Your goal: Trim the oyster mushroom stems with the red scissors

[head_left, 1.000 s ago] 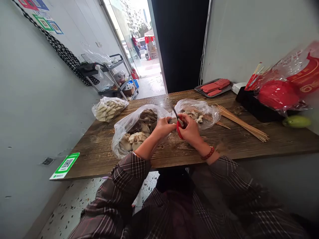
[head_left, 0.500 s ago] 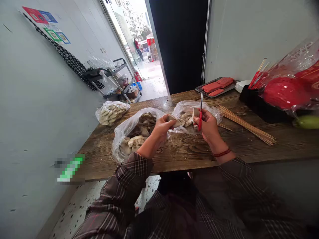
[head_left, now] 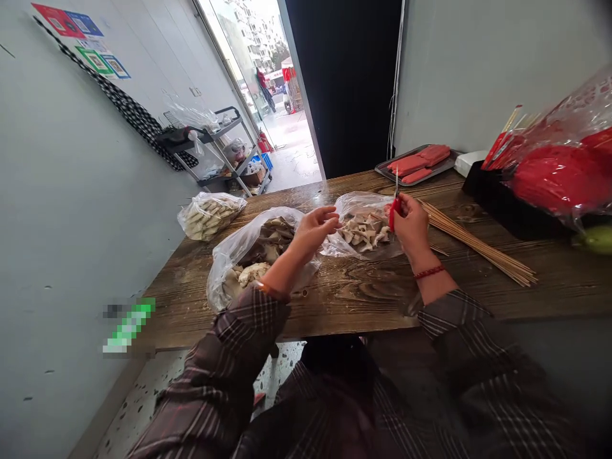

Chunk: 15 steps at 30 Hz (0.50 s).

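Observation:
My right hand [head_left: 412, 223] is closed around red-handled scissors [head_left: 394, 213], blades pointing up and away from me. My left hand [head_left: 316, 229] hovers between two plastic bags, fingers stretched and apart, holding nothing I can see. Under and left of it, an open clear bag [head_left: 220, 271] holds large grey-brown oyster mushrooms [head_left: 276, 239] and a pale clump [head_left: 254, 273]. Just beyond the hands, another open bag [head_left: 351, 203] contains smaller cut mushroom pieces [head_left: 366, 231].
A bundle of bamboo skewers [head_left: 478, 242] lies right of my right hand. Behind stands a tray [head_left: 382, 169] of red skewered food [head_left: 423, 162]. A black box [head_left: 488, 197] and red plastic-wrapped items [head_left: 554, 178] are at right. A filled bag [head_left: 210, 217] sits far left.
The mushroom piece in my left hand is gone from it, and its fingers have opened. My right hand, with the scissors, has shifted right, away from the pale piece it was at.

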### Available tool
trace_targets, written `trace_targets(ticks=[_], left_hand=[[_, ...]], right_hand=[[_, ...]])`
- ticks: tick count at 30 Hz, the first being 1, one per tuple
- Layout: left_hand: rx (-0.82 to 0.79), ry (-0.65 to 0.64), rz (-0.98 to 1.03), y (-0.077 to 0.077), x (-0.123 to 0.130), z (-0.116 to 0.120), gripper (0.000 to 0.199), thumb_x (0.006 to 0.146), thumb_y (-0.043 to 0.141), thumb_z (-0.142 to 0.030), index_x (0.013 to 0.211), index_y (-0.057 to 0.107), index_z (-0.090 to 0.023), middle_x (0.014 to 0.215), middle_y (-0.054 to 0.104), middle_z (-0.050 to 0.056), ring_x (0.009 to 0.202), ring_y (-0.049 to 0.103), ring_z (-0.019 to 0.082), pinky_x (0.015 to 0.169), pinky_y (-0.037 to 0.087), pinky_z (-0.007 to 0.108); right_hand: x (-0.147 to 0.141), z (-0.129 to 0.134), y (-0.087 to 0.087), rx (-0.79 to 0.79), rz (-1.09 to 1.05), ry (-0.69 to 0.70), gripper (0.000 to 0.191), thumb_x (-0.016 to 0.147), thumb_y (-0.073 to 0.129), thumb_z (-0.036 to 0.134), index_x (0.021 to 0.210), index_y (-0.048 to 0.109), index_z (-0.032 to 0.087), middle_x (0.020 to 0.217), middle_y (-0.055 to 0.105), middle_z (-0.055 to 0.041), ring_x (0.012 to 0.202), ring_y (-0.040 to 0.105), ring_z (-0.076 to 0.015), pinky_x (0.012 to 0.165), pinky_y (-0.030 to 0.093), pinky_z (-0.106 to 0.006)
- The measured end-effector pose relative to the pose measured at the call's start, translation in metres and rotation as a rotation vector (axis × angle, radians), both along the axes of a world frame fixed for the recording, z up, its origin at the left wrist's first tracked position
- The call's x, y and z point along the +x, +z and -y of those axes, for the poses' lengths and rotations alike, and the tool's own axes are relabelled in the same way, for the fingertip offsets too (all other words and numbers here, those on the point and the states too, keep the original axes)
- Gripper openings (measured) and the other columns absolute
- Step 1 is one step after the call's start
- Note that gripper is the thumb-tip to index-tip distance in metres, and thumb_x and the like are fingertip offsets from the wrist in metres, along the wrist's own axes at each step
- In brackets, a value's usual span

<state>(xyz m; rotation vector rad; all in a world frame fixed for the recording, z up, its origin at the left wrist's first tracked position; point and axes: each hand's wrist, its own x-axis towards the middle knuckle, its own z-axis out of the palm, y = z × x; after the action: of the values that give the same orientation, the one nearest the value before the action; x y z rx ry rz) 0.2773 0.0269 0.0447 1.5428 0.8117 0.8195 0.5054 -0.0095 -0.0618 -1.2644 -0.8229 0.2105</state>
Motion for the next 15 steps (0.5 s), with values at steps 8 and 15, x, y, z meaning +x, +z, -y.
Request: trace_targets(ticks=[8, 15], left_hand=[[0.086, 0.29, 0.075, 0.033, -0.118, 0.014, 0.028, 0.076, 0.078, -0.03, 0.098, 0.071, -0.013, 0.093, 0.075, 0.008, 0.073, 0.069, 0.013, 0.069, 0.055, 0.027], [0.261, 0.71, -0.012, 0.017, -0.228, 0.014, 0.026, 0.074, 0.074, -0.03, 0.095, 0.07, -0.015, 0.088, 0.073, 0.006, 0.074, 0.066, 0.014, 0.069, 0.051, 0.026]], right_hand=[[-0.02, 0.029, 0.023, 0.009, 0.018, 0.02, 0.057, 0.074, 0.079, 0.039, 0.121, 0.067, 0.012, 0.104, 0.073, -0.0129, 0.089, 0.07, -0.02, 0.088, 0.057, -0.038], [-0.075, 0.054, 0.041, -0.145, 0.141, 0.35, 0.062, 0.082, 0.075, 0.051, 0.133, 0.063, 0.017, 0.101, 0.076, -0.0125, 0.082, 0.07, -0.0189, 0.079, 0.058, -0.036]])
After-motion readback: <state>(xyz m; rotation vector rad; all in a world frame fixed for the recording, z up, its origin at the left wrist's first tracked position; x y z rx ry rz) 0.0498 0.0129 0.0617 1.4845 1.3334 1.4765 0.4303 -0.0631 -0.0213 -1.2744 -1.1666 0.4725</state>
